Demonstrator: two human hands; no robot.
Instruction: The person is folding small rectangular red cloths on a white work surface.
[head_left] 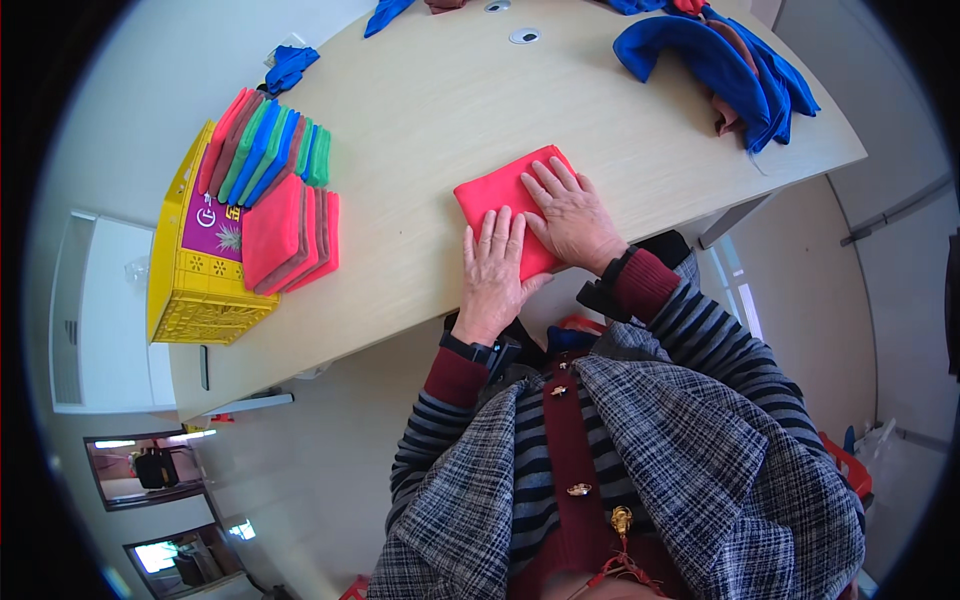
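Note:
A folded red cloth (pixel 490 190) lies flat at the near edge of the table, set at a slant. My left hand (pixel 492 275) rests palm down on its lower left part, fingers stretched out. On its right part my right hand (pixel 572 215) also lies flat, its fingers pointing up and to the left. The two hands are close together, and nothing is gripped in either. Part of the cloth is hidden under them.
To the left stands a yellow plastic crate (pixel 210 300), with a row of folded cloths (pixel 262 150) in several colours and a stack of red and brown folded cloths (pixel 290 235). Loose blue and brown cloths (pixel 740 70) lie at the right. Round grommets (pixel 525 36) sit in the tabletop (pixel 420 120).

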